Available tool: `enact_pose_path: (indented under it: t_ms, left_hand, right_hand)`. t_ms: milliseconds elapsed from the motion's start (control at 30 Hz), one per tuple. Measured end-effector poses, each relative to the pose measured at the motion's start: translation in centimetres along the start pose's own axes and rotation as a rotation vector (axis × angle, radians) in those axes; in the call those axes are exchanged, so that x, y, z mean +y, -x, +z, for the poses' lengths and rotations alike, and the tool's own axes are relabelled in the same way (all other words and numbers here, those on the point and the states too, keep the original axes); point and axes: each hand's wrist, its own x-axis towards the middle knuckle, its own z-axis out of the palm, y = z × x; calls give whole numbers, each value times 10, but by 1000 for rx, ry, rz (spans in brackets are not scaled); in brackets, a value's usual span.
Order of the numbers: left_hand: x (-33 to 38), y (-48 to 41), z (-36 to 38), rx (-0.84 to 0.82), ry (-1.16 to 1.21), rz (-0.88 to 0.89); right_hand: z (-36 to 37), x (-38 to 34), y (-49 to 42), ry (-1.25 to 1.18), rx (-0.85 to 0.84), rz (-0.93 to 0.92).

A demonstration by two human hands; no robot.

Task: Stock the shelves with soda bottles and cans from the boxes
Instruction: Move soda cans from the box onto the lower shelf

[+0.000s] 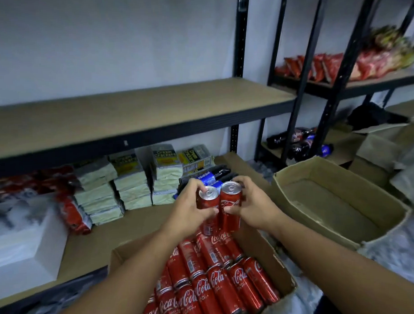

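Left can (207, 200) is gripped upright by left hand (188, 210), just above far end of box (273, 258) | right can (230, 203) is gripped upright by right hand (253, 202), side by side against left can | red cans (206, 288) are laid flat inside box | shelf (129, 112) is seen above and behind box | crackers (131, 183) are stacked behind box, to its left

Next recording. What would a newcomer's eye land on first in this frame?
At the centre, the left hand and right hand each grip upright red Coca-Cola cans, held side by side above the cardboard box at the bottom, which is packed with more red cans lying down. Behind them, stacks of cream cracker packs sit on the lower shelf, and a second open box stands to the right.
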Motion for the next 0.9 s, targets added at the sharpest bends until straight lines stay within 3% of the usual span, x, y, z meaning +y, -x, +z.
enact_pose_path:
  t_ms: [200,500,900]
  left_hand:
    - [81,18,-66,51,45,98]
    - [159,14,-119,113,141,205]
    - [209,-124,-127,190,123,309]
  right_hand:
    - [-35,-74,41,-37,133,-121]
    - [-86,-156,49,-89,197,-242]
    - [-145,-181,-71,-199,297,-267]
